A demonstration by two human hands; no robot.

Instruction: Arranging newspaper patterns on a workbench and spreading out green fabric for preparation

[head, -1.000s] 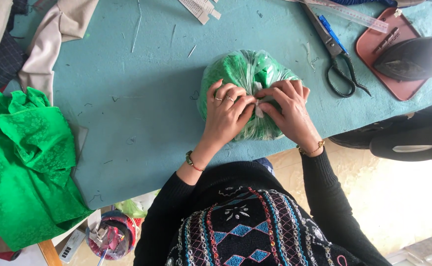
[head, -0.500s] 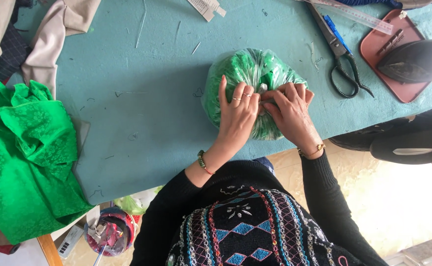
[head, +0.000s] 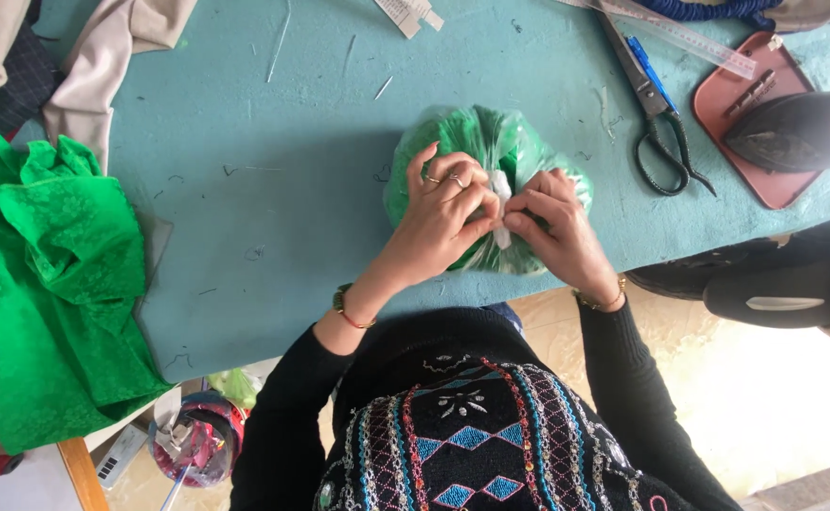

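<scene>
— Teal fabric is covering the bench point(head: 273, 218), isn't it? What is sitting on it?

— A clear plastic bag stuffed with green cloth point(head: 491, 142) is lying near the front edge. The left hand point(head: 439, 222) and right hand point(head: 552, 222) are both pinching its gathered white neck point(head: 502, 194), fingers closed tight around it.

— And around it?

— Black-handled scissors point(head: 656, 123) are lying to the right, beside a pink tray point(head: 732, 109). Loose bright green cloth point(head: 41, 284) is hanging over the left end.

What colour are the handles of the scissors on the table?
Black; the scissors show best in the head view, lying on the teal table.
</scene>
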